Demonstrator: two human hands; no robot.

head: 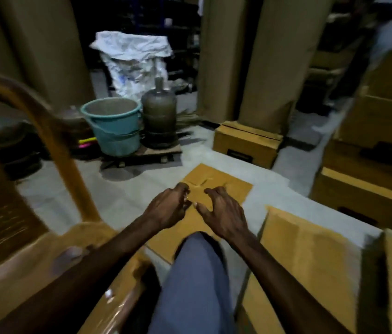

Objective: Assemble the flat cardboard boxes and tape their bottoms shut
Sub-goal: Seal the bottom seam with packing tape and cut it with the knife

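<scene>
On the grey floor [117,198], flat matte cardboard box [223,186]; left hand [166,208] half-curled, right hand [221,213] spread, both above it, grasp unclear. Blurry frame.

Dim indoor light, dark shadowy background, heavy motion blur at left and right edges, wide-angle bending.

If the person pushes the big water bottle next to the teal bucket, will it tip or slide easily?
The water bottle looks dark and possibly empty, so it is probably light and easy to shift. It is tall with a narrow neck and stands on a low wooden platform, so a push near the top might tip it. The teal bucket beside it could stop a fall that way.
</scene>
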